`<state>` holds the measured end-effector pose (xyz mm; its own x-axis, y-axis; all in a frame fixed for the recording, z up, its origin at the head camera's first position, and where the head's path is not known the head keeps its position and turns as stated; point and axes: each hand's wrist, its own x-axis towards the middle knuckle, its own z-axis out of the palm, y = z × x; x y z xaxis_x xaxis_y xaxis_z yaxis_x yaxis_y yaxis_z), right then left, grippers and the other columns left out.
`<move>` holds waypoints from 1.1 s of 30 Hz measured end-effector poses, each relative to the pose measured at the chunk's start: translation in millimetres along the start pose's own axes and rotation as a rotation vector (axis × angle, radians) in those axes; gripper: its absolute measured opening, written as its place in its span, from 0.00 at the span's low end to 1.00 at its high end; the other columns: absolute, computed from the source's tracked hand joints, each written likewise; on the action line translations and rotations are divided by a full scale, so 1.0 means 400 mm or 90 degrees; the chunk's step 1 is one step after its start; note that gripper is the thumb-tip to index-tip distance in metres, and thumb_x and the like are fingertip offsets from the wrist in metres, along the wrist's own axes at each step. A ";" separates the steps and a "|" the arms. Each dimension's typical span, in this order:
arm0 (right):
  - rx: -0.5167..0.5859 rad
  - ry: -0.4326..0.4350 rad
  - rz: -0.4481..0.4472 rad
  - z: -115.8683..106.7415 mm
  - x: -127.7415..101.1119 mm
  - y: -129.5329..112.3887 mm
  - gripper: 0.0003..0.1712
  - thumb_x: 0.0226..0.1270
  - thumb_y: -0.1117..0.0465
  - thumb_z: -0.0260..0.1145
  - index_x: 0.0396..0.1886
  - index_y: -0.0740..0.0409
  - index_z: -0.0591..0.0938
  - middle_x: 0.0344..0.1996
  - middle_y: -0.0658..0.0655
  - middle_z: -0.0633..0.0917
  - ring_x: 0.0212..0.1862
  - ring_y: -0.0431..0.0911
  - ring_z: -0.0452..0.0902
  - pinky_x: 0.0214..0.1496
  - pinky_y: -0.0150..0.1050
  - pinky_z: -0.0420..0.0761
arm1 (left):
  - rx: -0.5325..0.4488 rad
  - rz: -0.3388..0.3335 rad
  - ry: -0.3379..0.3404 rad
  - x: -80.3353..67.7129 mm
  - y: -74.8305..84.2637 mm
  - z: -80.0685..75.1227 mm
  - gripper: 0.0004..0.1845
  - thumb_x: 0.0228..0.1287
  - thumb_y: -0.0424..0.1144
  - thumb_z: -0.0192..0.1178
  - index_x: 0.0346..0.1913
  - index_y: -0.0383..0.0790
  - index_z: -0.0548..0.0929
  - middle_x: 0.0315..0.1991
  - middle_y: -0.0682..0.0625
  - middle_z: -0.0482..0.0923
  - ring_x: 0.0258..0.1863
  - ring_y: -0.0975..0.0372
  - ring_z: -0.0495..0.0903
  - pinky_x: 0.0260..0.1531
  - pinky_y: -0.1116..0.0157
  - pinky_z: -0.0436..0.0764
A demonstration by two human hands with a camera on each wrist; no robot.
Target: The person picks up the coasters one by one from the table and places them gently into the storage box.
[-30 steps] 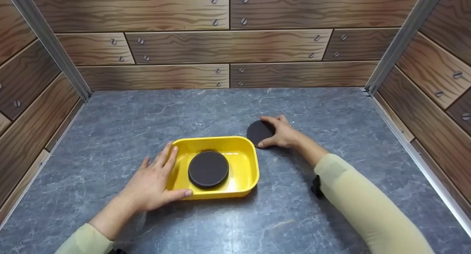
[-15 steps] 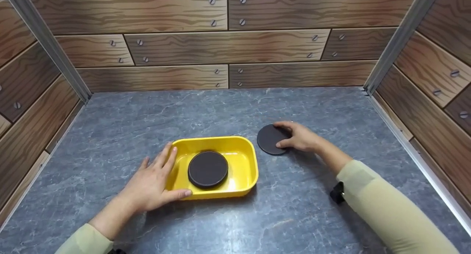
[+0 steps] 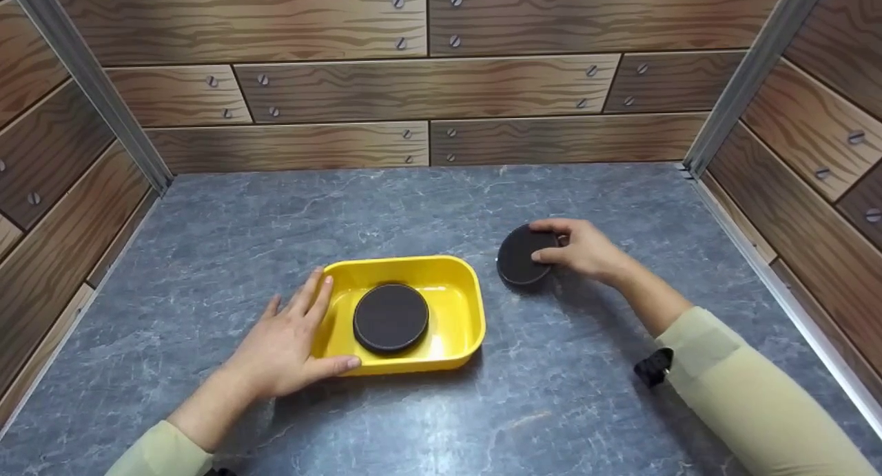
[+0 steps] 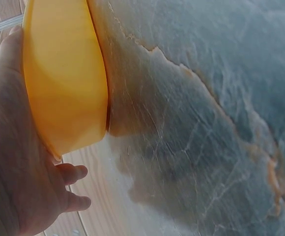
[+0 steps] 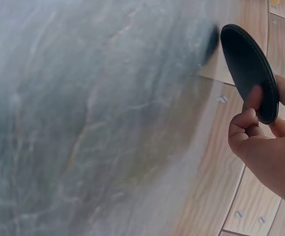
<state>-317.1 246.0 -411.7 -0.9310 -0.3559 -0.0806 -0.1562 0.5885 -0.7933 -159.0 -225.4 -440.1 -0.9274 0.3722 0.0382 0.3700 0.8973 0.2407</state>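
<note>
My left hand (image 3: 286, 348) rests against the left end of a yellow tray (image 3: 451, 311). Its fingers lie straight along the left rim and the thumb over the front rim; the left wrist view shows the yellow tray's outer wall (image 4: 66, 73) beside the palm. Inside the tray lies a round black coaster (image 3: 391, 317); whether others lie beneath it cannot be told. To the right of the tray, my right hand (image 3: 586, 252) pinches another black coaster (image 3: 520, 259) by its right edge. That stitched-edge coaster (image 5: 245, 69) is tilted and raised off the table in the right wrist view.
A grey marbled tabletop (image 3: 441, 214) lies under everything. Wood-plank panels (image 3: 427, 87) stand at the back and both sides, with metal strips at the corners. A black strap piece (image 3: 653, 367) sits at the right wrist.
My right hand has moved rightward, away from the tray, with the coaster, which now tilts up. The left hand, the tray and the coaster inside it stay in place.
</note>
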 end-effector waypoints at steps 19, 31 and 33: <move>0.237 0.006 -0.089 0.045 -0.033 -0.162 0.35 0.70 0.66 0.75 0.75 0.65 0.75 0.68 0.68 0.80 0.54 0.43 0.86 0.53 0.33 0.86 | 0.003 0.003 0.007 0.003 0.001 0.000 0.66 0.63 0.81 0.54 0.86 0.34 0.48 0.86 0.37 0.37 0.80 0.40 0.58 0.73 0.28 0.54; 0.191 -0.062 -0.164 0.156 -0.034 -0.267 0.34 0.68 0.65 0.77 0.73 0.64 0.78 0.56 0.64 0.87 0.50 0.51 0.86 0.52 0.36 0.86 | 0.006 0.008 0.020 0.001 0.000 0.001 0.66 0.63 0.82 0.53 0.86 0.33 0.49 0.86 0.37 0.39 0.81 0.41 0.57 0.72 0.28 0.55; 0.175 -0.067 -0.170 0.175 -0.031 -0.275 0.34 0.68 0.64 0.77 0.73 0.63 0.79 0.56 0.63 0.87 0.50 0.52 0.86 0.51 0.35 0.86 | 0.006 0.008 0.021 0.000 0.000 0.002 0.66 0.63 0.82 0.53 0.85 0.33 0.49 0.86 0.37 0.39 0.81 0.41 0.57 0.72 0.28 0.55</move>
<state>-265.3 134.6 -365.7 -0.8287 -0.5505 0.1007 -0.2813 0.2542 -0.9253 -159.0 -225.2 -440.9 -0.9237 0.3762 0.0725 0.3825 0.8946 0.2312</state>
